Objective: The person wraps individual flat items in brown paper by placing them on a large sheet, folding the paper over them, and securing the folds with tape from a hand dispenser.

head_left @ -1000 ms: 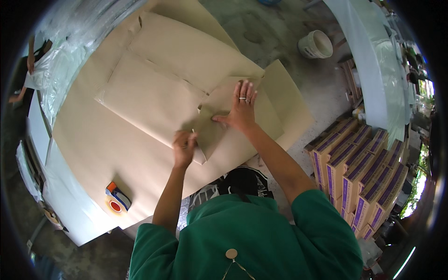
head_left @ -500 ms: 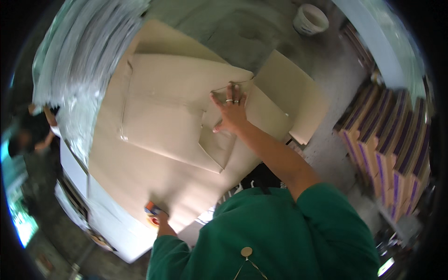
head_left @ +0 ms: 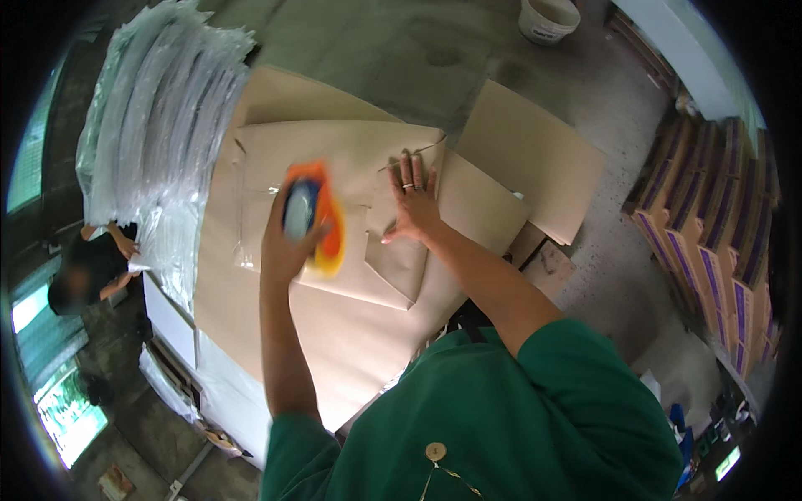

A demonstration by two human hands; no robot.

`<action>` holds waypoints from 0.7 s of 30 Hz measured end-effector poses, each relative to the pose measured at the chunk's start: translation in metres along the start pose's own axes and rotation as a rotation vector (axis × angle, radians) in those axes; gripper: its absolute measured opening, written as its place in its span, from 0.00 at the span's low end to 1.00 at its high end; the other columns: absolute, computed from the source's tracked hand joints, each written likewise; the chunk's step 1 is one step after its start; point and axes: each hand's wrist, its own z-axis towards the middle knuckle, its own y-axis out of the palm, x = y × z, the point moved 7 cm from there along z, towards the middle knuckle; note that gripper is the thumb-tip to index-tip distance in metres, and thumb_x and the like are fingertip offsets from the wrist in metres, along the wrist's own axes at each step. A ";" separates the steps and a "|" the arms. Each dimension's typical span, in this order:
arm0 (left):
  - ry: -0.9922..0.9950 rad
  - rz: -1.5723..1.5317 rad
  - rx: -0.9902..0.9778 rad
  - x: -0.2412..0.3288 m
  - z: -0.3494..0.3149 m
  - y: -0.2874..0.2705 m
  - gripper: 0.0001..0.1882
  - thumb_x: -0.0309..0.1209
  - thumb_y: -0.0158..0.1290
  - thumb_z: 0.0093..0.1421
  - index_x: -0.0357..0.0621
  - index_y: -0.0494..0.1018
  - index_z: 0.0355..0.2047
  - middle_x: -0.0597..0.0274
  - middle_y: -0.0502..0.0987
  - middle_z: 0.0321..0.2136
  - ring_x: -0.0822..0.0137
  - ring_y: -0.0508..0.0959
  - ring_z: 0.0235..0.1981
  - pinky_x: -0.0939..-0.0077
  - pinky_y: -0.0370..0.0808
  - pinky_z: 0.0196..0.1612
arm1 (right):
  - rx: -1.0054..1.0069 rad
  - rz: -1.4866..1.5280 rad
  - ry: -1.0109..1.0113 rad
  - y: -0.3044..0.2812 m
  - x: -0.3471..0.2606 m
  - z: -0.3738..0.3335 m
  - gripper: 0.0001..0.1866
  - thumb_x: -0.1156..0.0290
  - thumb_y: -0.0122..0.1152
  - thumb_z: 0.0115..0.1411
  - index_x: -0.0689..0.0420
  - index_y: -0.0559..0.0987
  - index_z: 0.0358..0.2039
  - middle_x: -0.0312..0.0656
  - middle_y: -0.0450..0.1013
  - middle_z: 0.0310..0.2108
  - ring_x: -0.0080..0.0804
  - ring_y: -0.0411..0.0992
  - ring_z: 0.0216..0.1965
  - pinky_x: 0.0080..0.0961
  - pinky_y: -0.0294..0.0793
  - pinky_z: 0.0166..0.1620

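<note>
Folded brown cardboard lies over a larger brown sheet, with strips of clear tape on its left side. My left hand grips an orange and blue tape dispenser holding a yellowish roll, blurred by motion above the cardboard. My right hand is spread flat on the folded flap near its upper right corner, fingers apart. Below that palm sits a cut, angled flap. What lies under the folds is hidden.
Plastic-wrapped stacked sheets stand at the left, beside another person. Another cardboard piece sticks out at the right. A white bucket stands on the floor at the back, and stacked brown cartons stand at far right.
My left hand has brought the tape dispenser from the near left edge up over the folded cardboard. My right hand stays pressed on the flap. The view has shifted slightly.
</note>
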 end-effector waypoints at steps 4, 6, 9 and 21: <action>0.051 0.361 -0.355 0.054 0.116 0.049 0.34 0.44 0.61 0.39 0.45 0.69 0.48 0.58 0.75 0.33 0.70 0.75 0.25 0.75 0.72 0.31 | -0.014 -0.017 -0.008 0.006 -0.017 0.003 0.75 0.43 0.73 0.18 0.59 0.38 0.62 0.52 0.29 0.64 0.48 0.27 0.65 0.60 0.32 0.59; -0.038 0.736 -0.437 0.030 0.155 0.084 0.34 0.50 0.58 0.38 0.44 0.71 0.44 0.58 0.76 0.33 0.65 0.76 0.29 0.72 0.72 0.37 | -0.010 0.012 0.065 0.008 -0.020 -0.003 0.76 0.43 0.74 0.17 0.59 0.37 0.62 0.50 0.29 0.64 0.47 0.27 0.65 0.61 0.34 0.59; -0.179 0.984 -0.453 0.007 0.180 0.108 0.34 0.53 0.57 0.36 0.46 0.73 0.41 0.57 0.76 0.33 0.62 0.77 0.32 0.70 0.72 0.39 | -0.007 0.040 0.113 0.003 -0.011 -0.006 0.77 0.44 0.74 0.18 0.58 0.35 0.62 0.49 0.28 0.64 0.46 0.26 0.65 0.62 0.38 0.58; -0.447 1.305 -1.002 -0.112 -0.065 0.094 0.28 0.49 0.58 0.36 0.49 0.75 0.38 0.63 0.76 0.38 0.66 0.77 0.38 0.69 0.74 0.37 | -0.177 -0.061 0.160 0.006 -0.003 -0.003 0.75 0.45 0.74 0.21 0.58 0.35 0.62 0.49 0.26 0.64 0.46 0.27 0.65 0.62 0.43 0.57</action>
